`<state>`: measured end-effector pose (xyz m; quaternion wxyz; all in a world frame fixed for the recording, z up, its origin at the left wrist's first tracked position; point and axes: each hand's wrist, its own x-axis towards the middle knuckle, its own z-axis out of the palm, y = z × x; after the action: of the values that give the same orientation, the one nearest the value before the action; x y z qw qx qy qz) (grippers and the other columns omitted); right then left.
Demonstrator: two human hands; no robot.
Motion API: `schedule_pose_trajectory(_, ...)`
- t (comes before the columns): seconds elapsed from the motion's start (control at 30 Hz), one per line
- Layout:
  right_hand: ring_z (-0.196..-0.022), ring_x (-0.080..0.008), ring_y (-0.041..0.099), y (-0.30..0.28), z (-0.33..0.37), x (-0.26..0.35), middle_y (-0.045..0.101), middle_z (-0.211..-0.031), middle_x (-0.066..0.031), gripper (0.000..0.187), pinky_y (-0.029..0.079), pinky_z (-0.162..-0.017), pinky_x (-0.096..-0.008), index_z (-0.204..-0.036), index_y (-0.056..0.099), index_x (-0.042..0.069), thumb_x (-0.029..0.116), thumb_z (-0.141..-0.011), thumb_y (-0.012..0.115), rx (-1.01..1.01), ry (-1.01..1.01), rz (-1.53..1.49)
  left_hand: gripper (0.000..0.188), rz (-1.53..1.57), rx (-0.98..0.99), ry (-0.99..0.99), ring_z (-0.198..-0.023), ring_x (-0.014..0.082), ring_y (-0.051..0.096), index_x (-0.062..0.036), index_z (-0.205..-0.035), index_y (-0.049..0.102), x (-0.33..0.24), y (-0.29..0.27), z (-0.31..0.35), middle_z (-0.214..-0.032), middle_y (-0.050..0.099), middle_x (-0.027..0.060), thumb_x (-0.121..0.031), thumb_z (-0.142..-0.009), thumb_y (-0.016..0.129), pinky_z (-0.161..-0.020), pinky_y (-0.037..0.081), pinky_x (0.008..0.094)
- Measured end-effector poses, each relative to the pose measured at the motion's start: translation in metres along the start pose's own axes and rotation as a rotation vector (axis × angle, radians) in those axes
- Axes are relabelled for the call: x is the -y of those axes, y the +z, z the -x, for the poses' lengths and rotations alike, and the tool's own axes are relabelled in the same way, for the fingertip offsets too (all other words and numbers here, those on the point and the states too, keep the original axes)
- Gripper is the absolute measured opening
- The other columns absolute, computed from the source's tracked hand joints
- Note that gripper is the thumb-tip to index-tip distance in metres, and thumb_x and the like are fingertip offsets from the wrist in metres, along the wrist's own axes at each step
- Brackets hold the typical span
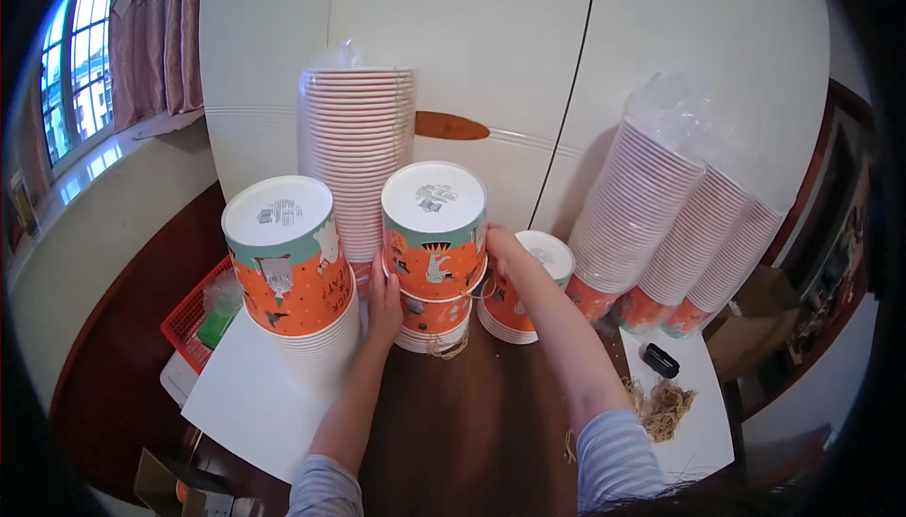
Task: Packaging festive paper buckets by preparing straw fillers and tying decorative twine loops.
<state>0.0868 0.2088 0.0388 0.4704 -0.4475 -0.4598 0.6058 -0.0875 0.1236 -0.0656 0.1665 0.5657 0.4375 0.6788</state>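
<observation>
An orange and teal paper bucket stands upside down in the middle, its white base facing up. My left hand presses flat along its left side, and my right hand grips its right side near the rim. Under it sits another orange bucket, with a loop of twine hanging at its front. To the left rises a stack of upturned buckets, apart from my left hand. A shorter upturned stack stands behind my right forearm, partly hidden by it.
A tall nested bucket stack in plastic wrap stands behind. Several wrapped stacks lean against the white panel at right. A black object and a twine bundle lie on a white sheet. A red basket is at left.
</observation>
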Motion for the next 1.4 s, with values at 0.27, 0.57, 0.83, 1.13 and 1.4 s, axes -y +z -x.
schedule_pose_trajectory(0.27, -0.047, -0.0132, 0.051, -0.023, -0.011, -0.031, 0.059, -0.07, -0.0074, 0.02, 0.041, -0.041, -0.0272, -0.09, 0.057, 0.0, 0.016, -0.084, 0.048, 0.005, -0.024, 0.233, 0.045, -0.175, 0.052, -0.118, -0.124, 0.0314, 0.027, 0.0004, -0.13, 0.026, 0.011, -0.007, 0.005, -0.132, 0.031, 0.0208, -0.02, -0.091, 0.03, -0.102, 0.02, 0.038)
schedule_pose_trajectory(0.57, -0.036, -0.0085, 0.036, -0.03, 0.019, -0.063, 0.05, -0.058, -0.0005, 0.022, 0.029, -0.033, -0.022, -0.085, 0.053, 0.005, 0.022, -0.088, 0.04, -0.003, 0.024, 0.358, 0.046, -0.146, 0.03, -0.067, -0.121, 0.0321, 0.031, 0.0009, -0.13, 0.029, 0.006, -0.006, 0.007, -0.13, 0.034, 0.0209, -0.022, -0.09, 0.028, -0.101, 0.022, 0.0385)
schedule_pose_trajectory(0.83, -0.055, -0.0091, 0.045, -0.027, 0.031, -0.087, 0.052, -0.073, -0.0041, 0.02, 0.035, -0.045, -0.0218, -0.093, 0.049, 0.003, 0.018, -0.09, 0.036, 0.019, 0.054, 0.238, 0.047, -0.147, 0.026, -0.025, -0.119, 0.0333, 0.034, 0.0018, -0.128, 0.032, 0.02, -0.01, 0.009, -0.128, 0.038, 0.0213, -0.026, -0.09, 0.028, -0.1, 0.023, 0.0388)
schedule_pose_trajectory(1.13, -0.086, -0.019, 0.054, -0.052, -0.017, -0.152, 0.058, -0.093, -0.0116, 0.025, 0.041, -0.078, -0.0296, -0.096, 0.053, -0.002, 0.018, -0.09, 0.04, -0.053, -0.133, 0.277, 0.049, -0.238, -0.001, -0.045, -0.12, 0.0342, 0.033, 0.0, -0.129, 0.031, 0.032, -0.002, 0.021, -0.129, 0.036, 0.0207, -0.03, -0.091, 0.027, -0.1, 0.022, 0.0393)
schedule_pose_trajectory(1.4, -0.089, -0.0211, 0.055, -0.045, 0.0, -0.14, 0.058, -0.094, -0.0139, 0.024, 0.041, -0.079, -0.0302, -0.098, 0.053, -0.001, 0.018, -0.089, 0.041, -0.095, -0.155, 0.377, 0.045, -0.213, -0.005, -0.034, -0.121, 0.0338, 0.032, 0.0002, -0.128, 0.031, 0.03, 0.0, 0.026, -0.13, 0.035, 0.0209, -0.027, -0.091, 0.027, -0.1, 0.024, 0.0387)
